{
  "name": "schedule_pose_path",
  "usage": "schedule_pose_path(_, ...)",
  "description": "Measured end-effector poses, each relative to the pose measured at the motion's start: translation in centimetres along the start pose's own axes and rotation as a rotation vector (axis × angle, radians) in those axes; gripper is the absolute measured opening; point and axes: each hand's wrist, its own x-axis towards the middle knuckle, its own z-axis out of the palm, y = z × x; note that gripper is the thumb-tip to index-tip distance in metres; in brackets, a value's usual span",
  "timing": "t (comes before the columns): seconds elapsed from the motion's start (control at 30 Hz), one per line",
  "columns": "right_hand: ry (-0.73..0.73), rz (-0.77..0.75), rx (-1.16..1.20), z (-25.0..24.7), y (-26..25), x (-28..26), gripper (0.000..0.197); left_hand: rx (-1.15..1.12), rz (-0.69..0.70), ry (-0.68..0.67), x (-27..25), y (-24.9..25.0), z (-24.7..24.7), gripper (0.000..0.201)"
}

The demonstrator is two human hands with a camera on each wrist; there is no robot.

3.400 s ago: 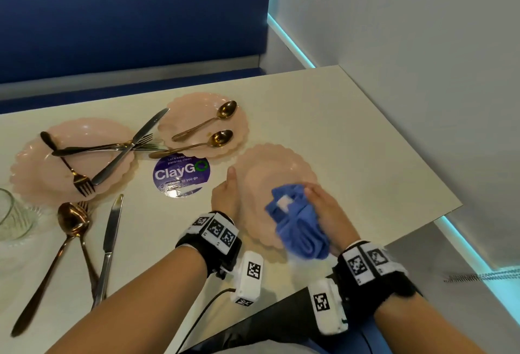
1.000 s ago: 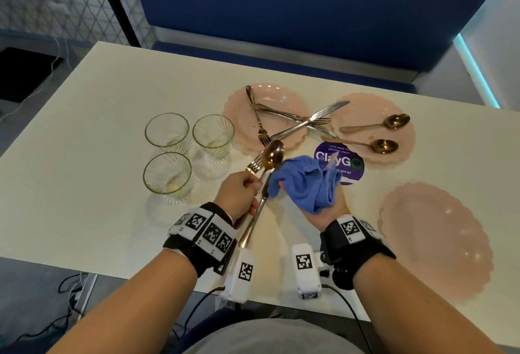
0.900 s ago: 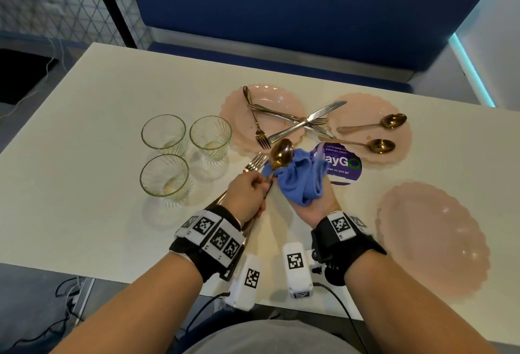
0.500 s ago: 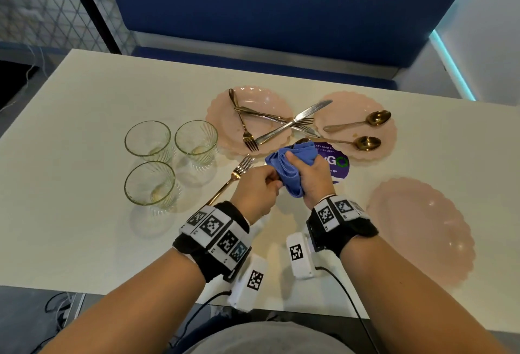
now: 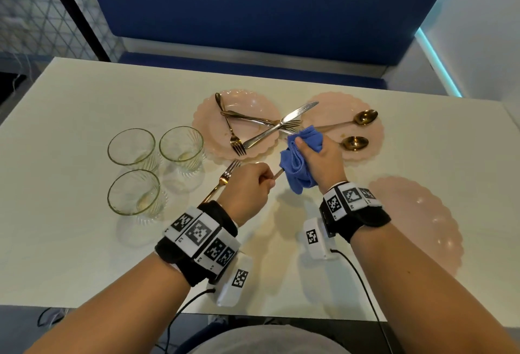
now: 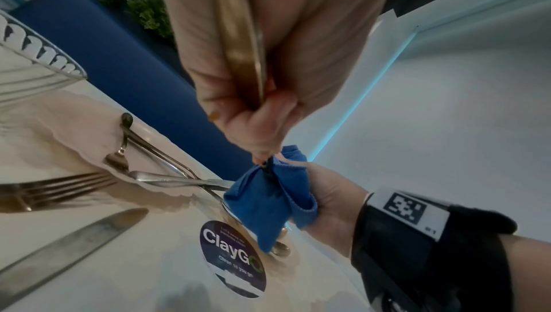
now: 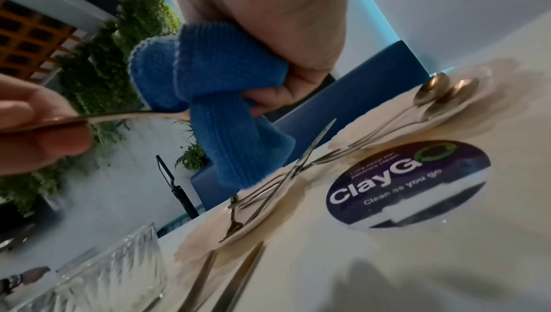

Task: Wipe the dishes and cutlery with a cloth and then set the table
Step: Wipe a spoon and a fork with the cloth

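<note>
While your left hand [image 5: 247, 185] curls its grip round the handle of a gold metal spoon [image 7: 131, 115], your right hand [image 5: 320, 162] clamps a blue microfibre cloth [image 5: 299, 162] round its bowl. Both hover above the white bench [image 5: 70, 230], near the pink scalloped plates [image 5: 253, 106].

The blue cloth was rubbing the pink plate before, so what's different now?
The right hand carried the blue microfibre cloth off the bare pink scalloped plate and now grips it around the bowl of a gold metal spoon. The left hand picked that spoon up from the table and grips its handle. The three clear glass tumblers and the other two plates' cutlery stayed put.
</note>
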Motion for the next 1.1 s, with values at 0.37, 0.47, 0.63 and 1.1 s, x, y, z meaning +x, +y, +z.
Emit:
schedule_pose_path(0.37,0.103,0.327,0.645,-1.4,1.0,-0.3,0.034,-0.049,-0.108,-0.149,-0.8,-0.4,1.6,0.027)
schedule_pose_path(0.47,0.072,0.472,0.781,0.1,1.6,-1.5,0.022,0.017,-0.114,-0.183,-0.9,0.1,3.4,0.025)
schedule_pose_path(0.63,-0.091,0.473,0.762,0.5,2.0,-3.1,0.023,-0.217,-0.26,-0.154,-0.6,-1.2,4.3,0.035)
schedule_pose_path(1.1,-0.452,0.197,0.116,0.6,1.5,-6.8,0.013,-0.936,-0.477,-0.254,2.6,-0.9,1.6,0.019)
